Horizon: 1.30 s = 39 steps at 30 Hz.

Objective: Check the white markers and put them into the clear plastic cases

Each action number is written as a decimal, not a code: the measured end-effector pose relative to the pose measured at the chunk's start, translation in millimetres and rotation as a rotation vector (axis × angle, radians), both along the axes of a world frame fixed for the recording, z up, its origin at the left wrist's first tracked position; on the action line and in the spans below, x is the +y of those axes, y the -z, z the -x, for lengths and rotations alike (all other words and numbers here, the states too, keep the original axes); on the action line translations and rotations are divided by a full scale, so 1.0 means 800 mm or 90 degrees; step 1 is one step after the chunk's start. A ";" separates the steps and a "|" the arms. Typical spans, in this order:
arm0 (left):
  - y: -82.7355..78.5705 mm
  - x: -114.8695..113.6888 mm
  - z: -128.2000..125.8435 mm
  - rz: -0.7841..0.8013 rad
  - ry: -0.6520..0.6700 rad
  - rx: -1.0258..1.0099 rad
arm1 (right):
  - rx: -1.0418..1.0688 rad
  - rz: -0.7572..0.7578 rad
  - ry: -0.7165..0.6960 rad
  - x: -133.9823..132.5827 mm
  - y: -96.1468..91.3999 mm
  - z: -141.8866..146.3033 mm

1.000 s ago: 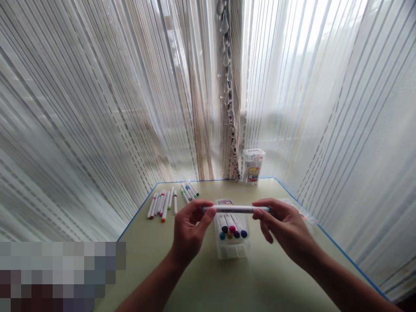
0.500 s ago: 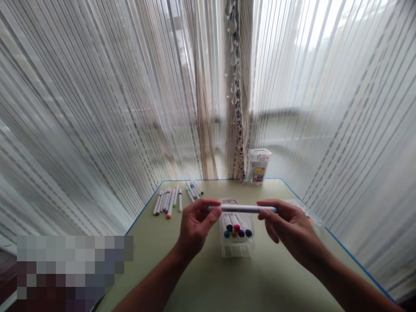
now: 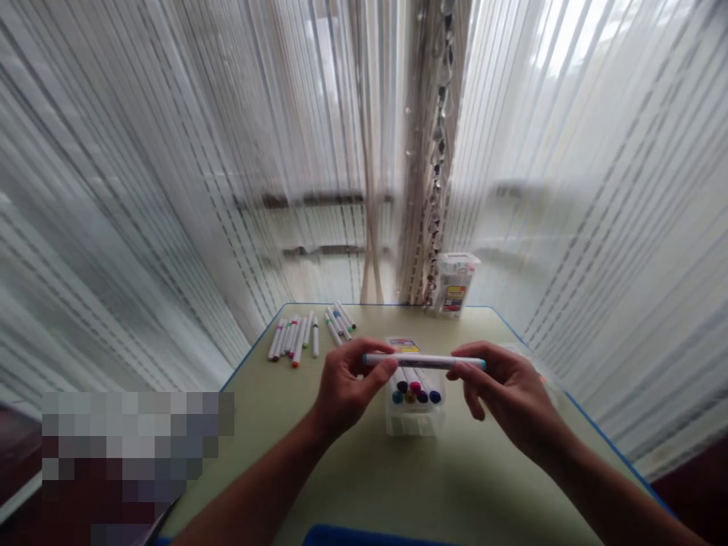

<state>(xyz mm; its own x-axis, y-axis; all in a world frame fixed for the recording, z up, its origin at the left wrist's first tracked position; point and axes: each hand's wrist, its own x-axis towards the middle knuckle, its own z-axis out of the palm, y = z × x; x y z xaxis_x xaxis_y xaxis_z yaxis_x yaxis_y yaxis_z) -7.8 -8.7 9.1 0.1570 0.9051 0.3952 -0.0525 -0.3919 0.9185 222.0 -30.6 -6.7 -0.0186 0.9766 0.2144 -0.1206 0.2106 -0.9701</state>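
I hold a white marker (image 3: 424, 362) with light-blue ends level in front of me. My left hand (image 3: 346, 390) pinches its left end and my right hand (image 3: 506, 390) pinches its right end. Just below and behind the marker lies a clear plastic case (image 3: 414, 421) on its side, with several markers (image 3: 415, 392) inside, their coloured caps facing me. The case rests on a pale green table (image 3: 353, 470) with a blue edge.
Several loose markers (image 3: 293, 339) lie in a row at the table's far left, a few more (image 3: 340, 322) beside them. A clear lidded box (image 3: 452, 284) stands at the far edge. Sheer striped curtains (image 3: 171, 189) surround the table. A clear wrapper (image 3: 540, 368) lies at the right.
The hands and marker keep the same grip. The view has tilted and shifted a little, so the table and hands sit slightly higher and rightward in the frame.
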 end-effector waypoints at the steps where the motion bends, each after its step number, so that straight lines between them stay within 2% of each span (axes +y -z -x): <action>1: 0.001 -0.001 0.000 0.001 0.004 0.004 | -0.027 0.001 0.005 -0.001 0.002 -0.001; 6: 0.003 -0.001 0.001 0.011 0.018 -0.003 | -0.095 -0.009 0.024 -0.003 0.010 -0.003; 14: 0.001 0.001 0.006 0.006 0.057 -0.025 | -0.071 -0.028 0.012 -0.006 -0.002 0.009; 22: 0.004 0.009 0.010 -0.002 0.011 -0.024 | -0.048 -0.083 0.008 -0.003 -0.015 0.020; 25: 0.005 0.013 0.008 0.016 -0.012 -0.052 | -0.061 -0.095 -0.005 0.007 -0.028 0.022; 31: 0.018 0.039 0.014 0.082 0.000 -0.196 | -0.100 -0.116 -0.006 0.047 -0.054 0.041; 35: 0.020 0.048 0.019 0.079 0.003 -0.222 | -0.120 -0.133 0.017 0.061 -0.055 0.048; 39: 0.014 0.043 0.019 0.070 0.035 -0.218 | -0.111 -0.153 0.037 0.063 -0.044 0.038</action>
